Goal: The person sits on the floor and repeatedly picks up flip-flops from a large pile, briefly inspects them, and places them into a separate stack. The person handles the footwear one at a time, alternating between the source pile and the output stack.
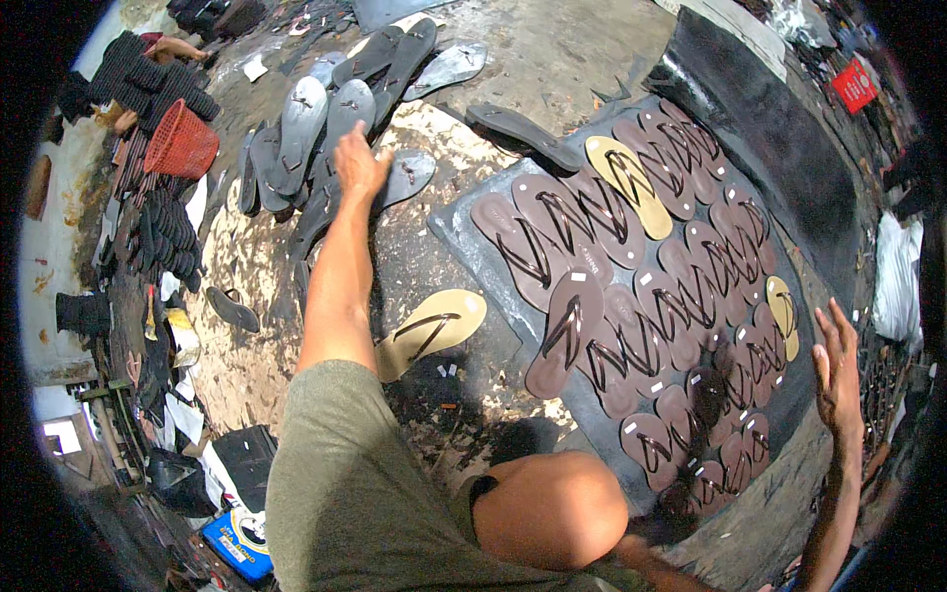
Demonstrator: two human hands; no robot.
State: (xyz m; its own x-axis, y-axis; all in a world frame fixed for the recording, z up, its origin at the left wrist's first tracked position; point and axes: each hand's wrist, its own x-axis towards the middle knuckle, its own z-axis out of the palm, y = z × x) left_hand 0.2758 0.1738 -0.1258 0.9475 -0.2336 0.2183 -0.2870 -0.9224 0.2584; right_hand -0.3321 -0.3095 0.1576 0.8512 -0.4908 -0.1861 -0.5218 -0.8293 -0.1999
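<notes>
My left hand (361, 166) reaches over a heap of grey flip-flops (304, 113). Its fingertips are at a grey flip-flop (350, 103), thumb held apart; I see no firm grip, and whether they touch it is unclear. Off to the right, my right hand (838, 380) is empty with its fingers spread, beside a dark sheet (469, 222) covered with rows of brown flip-flops (567, 331). Among these lie a tan flip-flop (627, 183) and another tan one (782, 314) near my right hand. A separate tan flip-flop (434, 331) rests on the floor beside my left forearm.
An orange-red basket (182, 140) stands at the far left near stacked dark soles (168, 232). My bent knee (552, 508) is in front. A single dark flip-flop (234, 309) lies left. A black sheet (755, 118) is at the far right, with a white bag (898, 276) beyond.
</notes>
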